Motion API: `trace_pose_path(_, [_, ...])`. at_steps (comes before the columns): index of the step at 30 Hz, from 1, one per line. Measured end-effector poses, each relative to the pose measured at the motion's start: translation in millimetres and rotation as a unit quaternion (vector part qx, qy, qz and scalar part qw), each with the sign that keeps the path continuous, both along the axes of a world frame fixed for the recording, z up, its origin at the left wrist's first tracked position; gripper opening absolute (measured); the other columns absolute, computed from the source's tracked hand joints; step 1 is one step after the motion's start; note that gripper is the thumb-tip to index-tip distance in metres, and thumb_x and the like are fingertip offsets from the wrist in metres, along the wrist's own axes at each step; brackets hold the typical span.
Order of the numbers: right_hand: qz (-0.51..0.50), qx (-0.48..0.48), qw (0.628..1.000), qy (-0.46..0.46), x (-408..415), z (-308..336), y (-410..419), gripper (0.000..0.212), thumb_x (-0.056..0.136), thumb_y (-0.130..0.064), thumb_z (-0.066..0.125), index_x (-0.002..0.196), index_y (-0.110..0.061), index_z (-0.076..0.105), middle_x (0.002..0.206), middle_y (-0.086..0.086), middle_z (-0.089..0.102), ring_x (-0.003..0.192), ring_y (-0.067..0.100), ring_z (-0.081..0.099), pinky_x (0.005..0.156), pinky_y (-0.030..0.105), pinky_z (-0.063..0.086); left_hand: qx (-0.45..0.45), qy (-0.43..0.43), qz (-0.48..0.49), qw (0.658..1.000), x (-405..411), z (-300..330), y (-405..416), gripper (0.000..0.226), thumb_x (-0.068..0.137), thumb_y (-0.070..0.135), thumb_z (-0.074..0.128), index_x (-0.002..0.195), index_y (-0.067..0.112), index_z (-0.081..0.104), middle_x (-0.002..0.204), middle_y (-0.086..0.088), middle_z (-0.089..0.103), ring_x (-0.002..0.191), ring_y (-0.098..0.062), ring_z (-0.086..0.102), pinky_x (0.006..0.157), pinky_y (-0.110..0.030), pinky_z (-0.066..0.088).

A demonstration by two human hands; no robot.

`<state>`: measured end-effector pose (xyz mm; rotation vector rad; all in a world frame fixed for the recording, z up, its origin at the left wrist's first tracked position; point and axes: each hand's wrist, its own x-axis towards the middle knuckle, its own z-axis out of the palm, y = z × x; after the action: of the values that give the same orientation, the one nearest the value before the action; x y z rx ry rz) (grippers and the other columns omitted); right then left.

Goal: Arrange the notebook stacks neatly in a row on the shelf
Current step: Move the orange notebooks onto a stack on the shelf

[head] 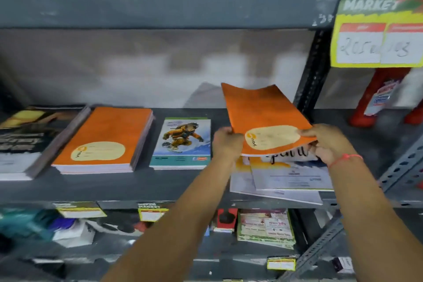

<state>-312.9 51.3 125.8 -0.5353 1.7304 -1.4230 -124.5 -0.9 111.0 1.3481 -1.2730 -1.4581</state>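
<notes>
Both hands hold one thin orange notebook point(263, 112), tilted up off the shelf at the right. My left hand point(226, 142) grips its near left corner; my right hand point(325, 144) grips its near right edge. Under it lies a loose, skewed pile of white and blue notebooks point(288, 178) that overhangs the shelf's front edge. Further left on the grey shelf point(137, 185) lie a snowboarder-cover stack point(180, 144), an orange notebook stack point(103, 142) and a dark-cover stack point(20, 144) at the far left.
A slotted steel upright point(311, 75) stands just behind and right of the lifted notebook. A yellow and green price sign point(377, 25) hangs at the top right. Red boxes sit on the shelf above, and mixed goods with price tags point(151, 213) fill the shelf below.
</notes>
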Motion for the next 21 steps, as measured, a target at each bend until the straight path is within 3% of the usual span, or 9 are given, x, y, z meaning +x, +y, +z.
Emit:
trace_pose_path(2, [0.029,-0.025,0.999,0.015,40,11,-11,0.023,0.081,0.002,0.061,0.066,-0.013,0.051,0.064,0.004,0.052,0.054,0.014,0.046,0.039,0.016,0.04,-0.017,-0.002,0.016,1.0,39,9,-12,0.024,0.081,0.003,0.054,0.062,0.016,0.059,0.093,-0.018,0.071,0.088,-0.033,0.068,0.082,-0.042,0.057])
trace_pose_path(4, [0.051,-0.058,0.997,-0.001,84,17,-26,0.024,0.081,0.005,0.058,0.065,-0.012,0.051,0.052,0.002,0.057,0.045,0.011,0.051,0.038,0.015,0.039,-0.034,-0.022,0.025,0.999,84,16,-25,0.025,0.08,-0.001,0.052,0.06,0.014,0.057,0.078,-0.016,0.064,0.068,-0.027,0.06,0.062,-0.03,0.049])
trace_pose_path(6, [0.06,-0.087,0.994,-0.03,131,18,-43,0.027,0.08,0.009,0.056,0.064,-0.012,0.05,0.036,-0.006,0.057,0.031,0.004,0.05,0.034,0.01,0.037,-0.05,-0.045,0.046,0.997,133,23,-40,0.029,0.078,-0.006,0.049,0.054,0.011,0.05,0.059,-0.012,0.048,0.052,-0.018,0.039,0.051,-0.024,0.029])
trace_pose_path(9, [0.091,-0.089,0.991,-0.043,204,11,-69,0.028,0.08,0.007,0.056,0.065,-0.015,0.048,0.047,0.001,0.058,0.044,0.012,0.051,0.039,0.015,0.037,-0.035,-0.054,0.055,0.996,207,28,-59,0.031,0.08,-0.01,0.046,0.056,0.01,0.047,0.042,-0.002,0.048,0.04,-0.013,0.043,0.04,-0.016,0.03])
trace_pose_path(11, [0.104,-0.088,0.99,-0.027,250,3,-85,0.029,0.079,0.007,0.059,0.061,-0.014,0.049,0.041,-0.003,0.056,0.048,0.014,0.045,0.041,0.016,0.036,-0.02,-0.05,0.076,0.996,251,26,-72,0.037,0.081,-0.011,0.045,0.053,0.013,0.042,0.027,0.007,0.045,0.028,-0.003,0.045,0.032,-0.008,0.029])
trace_pose_path(13, [0.106,-0.087,0.99,0.004,290,-7,-99,0.031,0.076,0.007,0.061,0.055,-0.014,0.052,0.032,-0.009,0.052,0.039,0.01,0.045,0.039,0.015,0.036,-0.017,-0.053,0.101,0.993,292,20,-86,0.041,0.079,-0.011,0.045,0.052,0.018,0.036,0.038,0.004,0.042,0.04,-0.012,0.041,0.042,-0.017,0.028])
trace_pose_path(15, [0.121,-0.073,0.989,0.052,321,-17,-107,0.034,0.075,0.005,0.063,0.05,-0.016,0.053,0.038,-0.005,0.053,0.035,0.008,0.045,0.039,0.016,0.036,-0.021,-0.081,0.107,0.991,322,12,-97,0.045,0.08,-0.013,0.043,0.054,0.022,0.03,0.056,-0.004,0.037,0.051,-0.016,0.031,0.052,-0.024,0.024])
trace_pose_path(19, [0.108,-0.032,0.986,0.124,364,-42,-117,0.025,0.073,-0.007,0.069,0.056,-0.014,0.051,0.073,0.01,0.058,0.067,0.021,0.053,0.056,0.024,0.037,-0.007,-0.144,0.111,0.983,366,-3,-109,0.04,0.079,-0.01,0.043,0.047,0.013,0.038,0.034,-0.002,0.044,0.032,-0.014,0.044,0.037,-0.014,0.032])
trace_pose_path(21, [0.136,-0.01,0.969,0.207,373,-49,-119,0.018,0.073,-0.015,0.07,0.063,-0.01,0.056,0.074,0.01,0.058,0.071,0.022,0.054,0.051,0.025,0.033,-0.012,-0.167,0.102,0.981,376,-13,-115,0.035,0.078,-0.004,0.047,0.046,0.011,0.044,0.046,-0.008,0.047,0.043,-0.021,0.044,0.048,-0.021,0.033])
